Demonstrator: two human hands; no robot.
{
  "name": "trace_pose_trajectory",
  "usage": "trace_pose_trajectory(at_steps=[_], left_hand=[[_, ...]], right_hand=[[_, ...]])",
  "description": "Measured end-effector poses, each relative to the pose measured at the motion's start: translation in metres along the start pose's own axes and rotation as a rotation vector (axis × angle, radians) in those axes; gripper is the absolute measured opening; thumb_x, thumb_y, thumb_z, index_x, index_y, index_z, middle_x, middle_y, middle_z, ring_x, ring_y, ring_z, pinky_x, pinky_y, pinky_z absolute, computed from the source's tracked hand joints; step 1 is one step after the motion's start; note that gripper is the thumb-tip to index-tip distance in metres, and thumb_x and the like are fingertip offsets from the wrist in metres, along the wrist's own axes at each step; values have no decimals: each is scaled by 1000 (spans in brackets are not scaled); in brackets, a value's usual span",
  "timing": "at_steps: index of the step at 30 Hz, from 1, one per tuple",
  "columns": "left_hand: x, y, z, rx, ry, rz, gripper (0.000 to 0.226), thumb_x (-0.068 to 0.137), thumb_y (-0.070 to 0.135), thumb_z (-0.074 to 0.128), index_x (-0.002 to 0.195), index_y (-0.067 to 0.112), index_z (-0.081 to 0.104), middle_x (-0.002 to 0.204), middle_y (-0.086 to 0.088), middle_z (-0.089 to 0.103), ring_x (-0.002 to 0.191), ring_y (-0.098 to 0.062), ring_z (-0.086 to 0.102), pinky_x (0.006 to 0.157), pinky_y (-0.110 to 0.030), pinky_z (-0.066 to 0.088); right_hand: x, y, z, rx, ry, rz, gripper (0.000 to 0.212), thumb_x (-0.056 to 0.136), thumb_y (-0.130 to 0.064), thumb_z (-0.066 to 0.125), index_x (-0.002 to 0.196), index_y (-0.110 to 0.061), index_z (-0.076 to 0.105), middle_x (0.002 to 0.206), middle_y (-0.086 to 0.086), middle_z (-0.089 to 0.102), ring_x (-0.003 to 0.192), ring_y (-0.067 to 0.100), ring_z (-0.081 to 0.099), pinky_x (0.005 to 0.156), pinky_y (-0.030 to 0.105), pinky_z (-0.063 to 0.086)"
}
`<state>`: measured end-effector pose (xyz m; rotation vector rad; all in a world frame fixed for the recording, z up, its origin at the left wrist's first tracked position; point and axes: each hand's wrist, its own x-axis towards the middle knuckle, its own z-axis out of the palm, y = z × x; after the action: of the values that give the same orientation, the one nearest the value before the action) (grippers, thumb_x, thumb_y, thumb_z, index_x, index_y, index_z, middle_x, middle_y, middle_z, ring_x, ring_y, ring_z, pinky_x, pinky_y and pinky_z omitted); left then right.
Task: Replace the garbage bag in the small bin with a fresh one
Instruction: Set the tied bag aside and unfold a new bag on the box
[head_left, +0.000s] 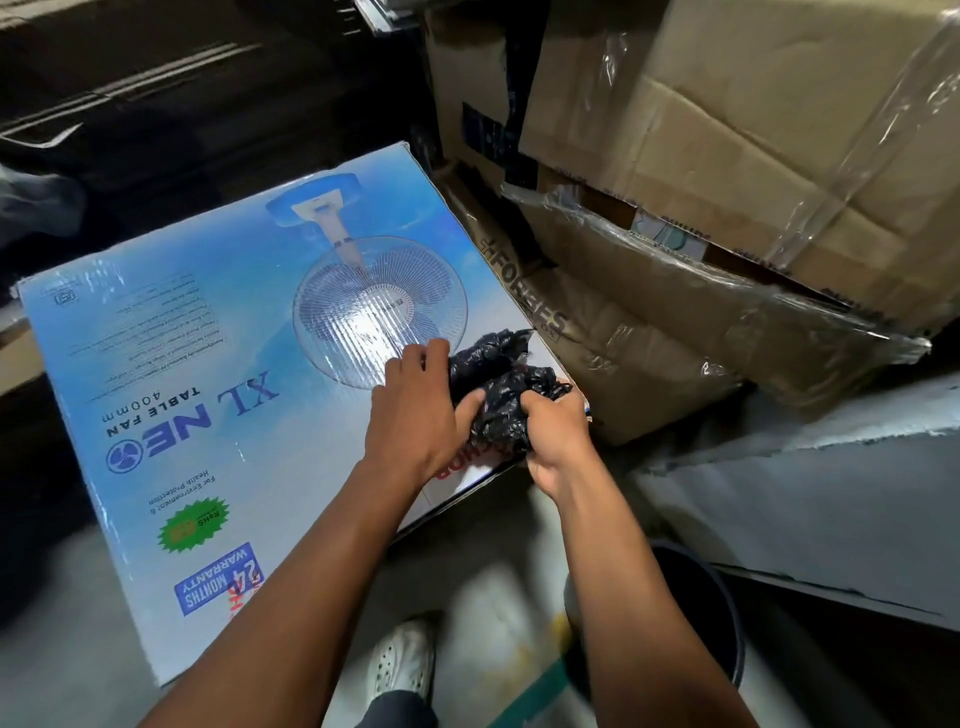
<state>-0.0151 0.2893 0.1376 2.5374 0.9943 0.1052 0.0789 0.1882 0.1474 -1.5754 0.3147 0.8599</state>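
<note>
A crumpled black garbage bag (501, 379) lies on the near right corner of a blue table-fan box (218, 364). My left hand (415, 410) grips the bag's left side, fingers curled into the plastic. My right hand (556, 436) is clenched on its right, lower part. Both hands hold the same bundle, close together. The small dark bin (727, 623) stands on the floor at the lower right, beside my right forearm; only part of its rim and dark inside show.
Stacked cardboard boxes wrapped in clear film (727, 182) rise right behind the fan box. A grey slab (831, 493) lies right of the bin. My white shoe (402, 660) is on the grey floor below. The far left is dark.
</note>
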Motion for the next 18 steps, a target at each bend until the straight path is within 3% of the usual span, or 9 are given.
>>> trace_pose_trajectory(at_steps=[3, 4, 6, 8, 10, 13, 16, 18], left_hand=[[4, -4, 3, 114, -47, 132, 60, 85, 38, 65, 135, 22, 38, 135, -13, 50, 119, -34, 47, 96, -50, 42], [7, -5, 2, 43, -55, 130, 58, 85, 37, 66, 133, 21, 39, 127, -12, 56, 112, -33, 52, 93, -48, 44], [14, -7, -1, -261, -76, 16, 56, 79, 36, 77, 123, 20, 46, 109, -10, 65, 96, -31, 60, 81, -41, 50], [23, -13, -7, -549, -150, -123, 59, 67, 31, 89, 112, 16, 53, 99, -9, 66, 87, -29, 62, 70, -30, 49], [31, -22, -10, -587, -191, -118, 58, 61, 32, 93, 105, 16, 59, 103, -10, 66, 91, -27, 63, 70, -28, 47], [36, -27, -10, -464, -188, 9, 41, 70, 40, 85, 100, 20, 67, 111, -8, 62, 101, -21, 59, 81, -34, 47], [35, -27, -8, -441, -174, 91, 28, 90, 41, 65, 109, 21, 69, 112, -6, 63, 101, -18, 58, 84, -35, 45], [33, -27, -6, -401, -194, 153, 32, 95, 40, 49, 110, 20, 69, 108, -5, 66, 102, -21, 60, 85, -36, 46]], right_hand=[[-2, -2, -4, -62, 42, 69, 17, 77, 2, 41, 72, -6, 55, 66, 15, 61, 53, 24, 61, 53, 33, 54], [-3, -1, -6, -80, 19, 94, 12, 75, -8, 45, 71, -7, 57, 68, 17, 63, 56, 28, 63, 56, 37, 55], [-1, 0, -9, -135, -35, 123, 34, 72, -36, 60, 90, -8, 67, 90, 18, 74, 81, 35, 71, 76, 48, 60], [0, 3, -14, -214, -27, 105, 50, 67, -51, 73, 98, -12, 68, 95, 8, 76, 87, 27, 73, 84, 43, 59], [3, 7, -19, -279, -26, 63, 47, 63, -45, 83, 93, -11, 71, 90, 4, 78, 84, 23, 74, 83, 39, 60], [5, 9, -22, -372, 17, 10, 24, 72, -27, 78, 89, -11, 72, 86, 1, 77, 82, 22, 74, 72, 30, 58], [8, 10, -24, -377, 57, -11, 32, 68, -31, 66, 90, -10, 71, 86, 1, 75, 82, 23, 71, 73, 34, 58], [7, 8, -23, -379, 30, -46, 29, 69, -31, 58, 86, -11, 71, 82, 0, 73, 80, 23, 67, 74, 37, 55]])
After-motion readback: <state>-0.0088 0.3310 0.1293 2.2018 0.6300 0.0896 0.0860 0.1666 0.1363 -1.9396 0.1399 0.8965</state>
